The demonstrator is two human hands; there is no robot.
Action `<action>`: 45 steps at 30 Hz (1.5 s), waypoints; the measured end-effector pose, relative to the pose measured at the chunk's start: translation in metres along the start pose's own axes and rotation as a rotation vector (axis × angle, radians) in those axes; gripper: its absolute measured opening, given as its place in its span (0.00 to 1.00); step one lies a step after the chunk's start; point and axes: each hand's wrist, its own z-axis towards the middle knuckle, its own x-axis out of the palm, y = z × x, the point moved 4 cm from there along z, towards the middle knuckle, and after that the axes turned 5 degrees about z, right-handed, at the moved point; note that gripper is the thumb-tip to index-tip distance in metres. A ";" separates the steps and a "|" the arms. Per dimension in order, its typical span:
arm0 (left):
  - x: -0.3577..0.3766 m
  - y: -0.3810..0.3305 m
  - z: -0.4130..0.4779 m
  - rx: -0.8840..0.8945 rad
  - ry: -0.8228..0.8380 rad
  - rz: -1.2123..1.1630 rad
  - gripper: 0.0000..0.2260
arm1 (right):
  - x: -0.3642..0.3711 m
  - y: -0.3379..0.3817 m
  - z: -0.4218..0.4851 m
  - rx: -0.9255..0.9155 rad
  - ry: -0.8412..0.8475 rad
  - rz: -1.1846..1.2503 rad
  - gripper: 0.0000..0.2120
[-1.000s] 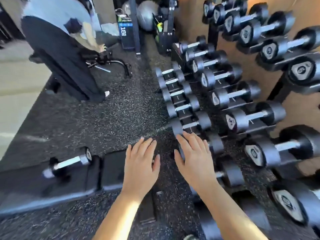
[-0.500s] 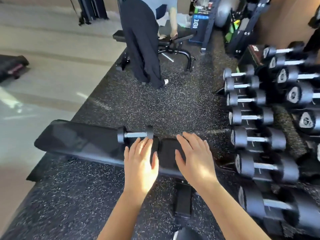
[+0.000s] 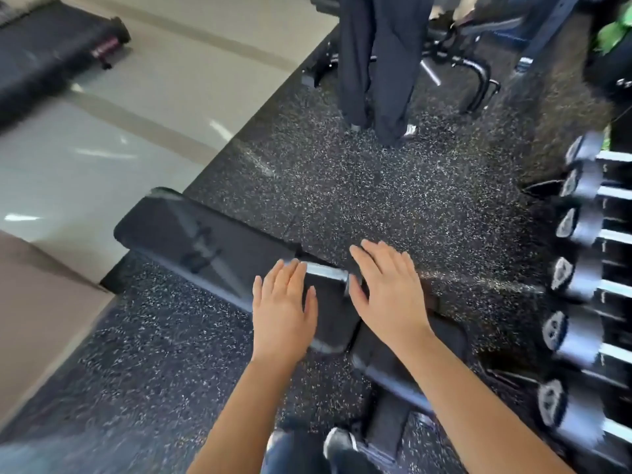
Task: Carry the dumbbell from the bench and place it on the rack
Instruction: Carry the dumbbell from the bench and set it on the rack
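A small dumbbell (image 3: 326,272) with a silver handle lies on the black padded bench (image 3: 212,244), partly hidden by my hands. My left hand (image 3: 282,311) hovers flat over its left end, fingers spread, holding nothing. My right hand (image 3: 386,292) is spread over its right end, also holding nothing. Whether either palm touches the dumbbell is hard to tell. The dumbbell rack (image 3: 588,295) runs along the right edge, filled with several black dumbbells.
A person in dark trousers (image 3: 376,63) stands on the speckled rubber floor (image 3: 359,186) beyond the bench, next to another bench frame (image 3: 472,70). A pale hard floor (image 3: 102,131) lies to the left, with a dark mat (image 3: 51,49) on it. My shoe (image 3: 338,443) shows at the bottom.
My view has swung left from the rack toward the bench. Both open hands have come over the dumbbell on the bench, which now lies under my fingers.
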 end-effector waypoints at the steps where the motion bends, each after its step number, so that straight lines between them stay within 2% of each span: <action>1: 0.009 0.006 0.012 -0.006 0.012 -0.004 0.17 | 0.010 -0.005 0.015 0.010 0.006 0.010 0.18; 6: 0.055 0.048 0.075 -0.035 0.017 -0.024 0.16 | 0.075 -0.023 0.079 0.050 0.066 0.026 0.18; 11: 0.101 0.078 0.100 -0.050 0.060 -0.006 0.16 | 0.130 -0.036 0.105 0.037 0.101 0.036 0.18; 20: 0.219 0.131 0.103 -0.265 0.192 -0.064 0.21 | 0.277 -0.081 0.108 0.052 0.338 0.068 0.20; 25: 0.272 0.154 0.097 -0.388 0.187 -0.164 0.25 | 0.353 -0.102 0.094 0.085 0.565 0.160 0.22; 27: 0.287 0.162 0.094 -0.430 0.185 -0.208 0.26 | 0.374 -0.106 0.090 0.086 0.596 0.157 0.22; 31: 0.306 0.174 0.093 -0.493 0.172 -0.283 0.28 | 0.397 -0.116 0.087 0.131 0.597 0.174 0.23; 36: 0.312 0.181 0.098 -0.552 0.176 -0.320 0.29 | 0.409 -0.126 0.094 0.139 0.652 0.068 0.19; 41: 0.306 0.183 0.104 -0.758 0.123 -0.469 0.21 | 0.408 -0.130 0.108 0.210 0.908 0.180 0.17; 45: 0.281 0.171 0.107 -0.733 0.171 -0.426 0.20 | 0.387 -0.119 0.105 0.284 1.049 0.276 0.16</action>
